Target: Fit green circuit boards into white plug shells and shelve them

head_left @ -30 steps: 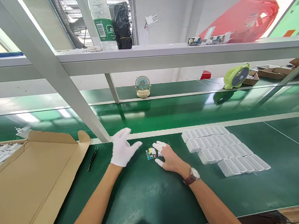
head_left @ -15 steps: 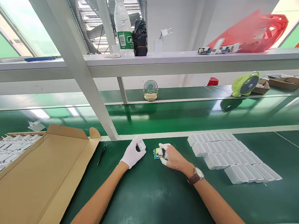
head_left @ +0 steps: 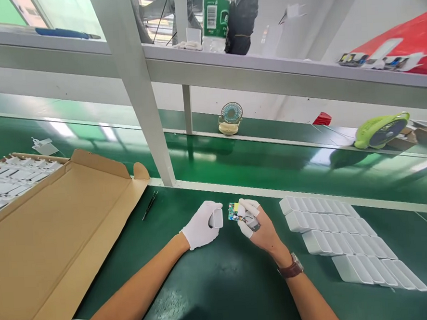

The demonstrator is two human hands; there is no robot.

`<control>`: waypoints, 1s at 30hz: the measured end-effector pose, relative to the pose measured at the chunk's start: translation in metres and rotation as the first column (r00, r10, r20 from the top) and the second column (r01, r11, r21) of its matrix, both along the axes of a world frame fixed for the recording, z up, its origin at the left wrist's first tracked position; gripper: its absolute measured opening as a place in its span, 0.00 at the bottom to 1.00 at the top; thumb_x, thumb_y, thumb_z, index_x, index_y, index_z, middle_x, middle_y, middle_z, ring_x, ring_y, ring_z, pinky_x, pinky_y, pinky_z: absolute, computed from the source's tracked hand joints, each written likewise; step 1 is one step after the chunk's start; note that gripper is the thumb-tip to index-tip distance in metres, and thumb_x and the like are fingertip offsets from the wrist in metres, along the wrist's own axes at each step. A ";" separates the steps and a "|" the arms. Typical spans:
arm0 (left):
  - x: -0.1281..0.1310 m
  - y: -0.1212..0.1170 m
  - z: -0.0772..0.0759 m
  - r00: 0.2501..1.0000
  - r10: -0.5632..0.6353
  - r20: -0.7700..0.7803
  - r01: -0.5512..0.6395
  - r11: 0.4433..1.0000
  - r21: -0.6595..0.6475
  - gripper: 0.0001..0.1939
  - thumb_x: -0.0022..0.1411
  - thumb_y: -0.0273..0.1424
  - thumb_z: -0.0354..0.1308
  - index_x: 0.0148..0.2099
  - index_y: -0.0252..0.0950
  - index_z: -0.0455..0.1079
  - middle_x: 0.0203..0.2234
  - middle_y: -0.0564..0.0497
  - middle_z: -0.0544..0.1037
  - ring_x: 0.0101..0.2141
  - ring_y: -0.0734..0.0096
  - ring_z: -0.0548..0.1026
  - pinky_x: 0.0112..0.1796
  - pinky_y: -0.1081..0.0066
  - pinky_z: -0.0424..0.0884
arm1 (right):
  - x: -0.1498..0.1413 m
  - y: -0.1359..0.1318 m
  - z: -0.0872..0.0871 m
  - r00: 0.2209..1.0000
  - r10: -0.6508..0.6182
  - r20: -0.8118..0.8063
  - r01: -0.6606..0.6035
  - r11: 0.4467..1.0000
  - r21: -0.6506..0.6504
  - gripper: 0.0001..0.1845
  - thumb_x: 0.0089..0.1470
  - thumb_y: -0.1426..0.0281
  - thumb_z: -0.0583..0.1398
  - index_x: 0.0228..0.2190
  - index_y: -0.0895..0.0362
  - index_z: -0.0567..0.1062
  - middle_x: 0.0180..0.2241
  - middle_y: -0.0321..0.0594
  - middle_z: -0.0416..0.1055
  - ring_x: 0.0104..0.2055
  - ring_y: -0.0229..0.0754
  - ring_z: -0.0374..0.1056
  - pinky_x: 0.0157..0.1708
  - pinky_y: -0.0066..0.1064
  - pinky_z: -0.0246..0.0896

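My left hand (head_left: 200, 228), in a white glove, is closed around a small white plastic housing (head_left: 217, 218). The housing's hollow end faces right. Opposite it, my right hand (head_left: 264, 229) pinches a small circuit board (head_left: 233, 212) with yellow and other parts on it. White finger cots cover some of that hand's fingertips, and the fingers hide part of the board. A narrow gap separates board and housing. To the right of this hand, several rows of white open housings (head_left: 333, 230) stand side by side on the green table (head_left: 214, 285).
Black tweezers (head_left: 150, 205) lie beside a large cardboard box (head_left: 69, 227) on the left, which holds many white parts (head_left: 15, 179). A slanted white post (head_left: 147, 106) meets the table's far edge. Beyond are a small fan (head_left: 230, 115) and a green fan (head_left: 381, 130).
My left hand was open a second ago and now grips a white housing. My right hand has closed on the circuit board. The camera view has turned and tilted.
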State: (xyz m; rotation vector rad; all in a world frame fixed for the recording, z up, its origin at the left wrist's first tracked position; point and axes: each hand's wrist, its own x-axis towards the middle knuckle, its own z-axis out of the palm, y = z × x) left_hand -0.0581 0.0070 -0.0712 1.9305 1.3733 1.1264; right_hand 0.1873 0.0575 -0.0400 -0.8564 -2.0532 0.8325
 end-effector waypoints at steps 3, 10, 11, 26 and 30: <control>0.002 0.000 -0.007 1.000 -0.005 -0.002 0.005 0.999 -0.032 0.43 0.49 0.18 0.60 0.67 0.44 0.57 0.56 0.44 0.68 0.53 0.57 0.72 0.52 0.56 0.74 | 0.001 -0.007 -0.005 0.998 -0.046 0.049 0.044 0.998 0.048 0.31 0.58 0.70 0.62 0.62 0.49 0.64 0.57 0.48 0.67 0.42 0.45 0.73 0.37 0.37 0.77; 0.005 -0.001 -0.006 1.000 -0.002 0.002 0.002 0.998 -0.058 0.40 0.51 0.19 0.61 0.65 0.45 0.59 0.57 0.45 0.70 0.55 0.57 0.72 0.55 0.55 0.72 | 0.004 -0.015 -0.002 0.985 0.013 0.172 -0.081 0.915 0.396 0.34 0.60 0.74 0.62 0.64 0.48 0.60 0.58 0.50 0.67 0.55 0.52 0.69 0.53 0.50 0.71; 0.005 -0.001 -0.004 1.000 -0.017 -0.001 0.017 0.998 -0.054 0.40 0.51 0.19 0.61 0.65 0.45 0.59 0.57 0.45 0.70 0.55 0.57 0.71 0.55 0.56 0.72 | 0.004 -0.015 -0.002 0.980 0.016 0.197 -0.096 0.911 0.401 0.34 0.60 0.74 0.61 0.65 0.48 0.60 0.58 0.50 0.67 0.55 0.52 0.70 0.53 0.50 0.71; 0.005 0.000 -0.005 0.992 -0.100 -0.083 0.101 0.995 0.008 0.43 0.51 0.18 0.59 0.68 0.46 0.56 0.60 0.43 0.66 0.58 0.57 0.68 0.58 0.55 0.69 | 0.002 -0.016 0.000 0.955 0.007 0.296 -0.100 0.949 0.298 0.34 0.62 0.69 0.60 0.66 0.51 0.59 0.52 0.48 0.73 0.55 0.55 0.69 0.53 0.51 0.71; 0.005 0.000 -0.006 0.990 -0.106 -0.092 0.107 0.994 0.001 0.44 0.52 0.17 0.59 0.68 0.47 0.56 0.60 0.43 0.66 0.59 0.55 0.67 0.59 0.53 0.69 | 0.001 -0.016 0.001 0.944 -0.005 0.329 -0.108 0.940 0.324 0.35 0.62 0.68 0.60 0.67 0.51 0.57 0.51 0.48 0.73 0.56 0.56 0.69 0.54 0.53 0.70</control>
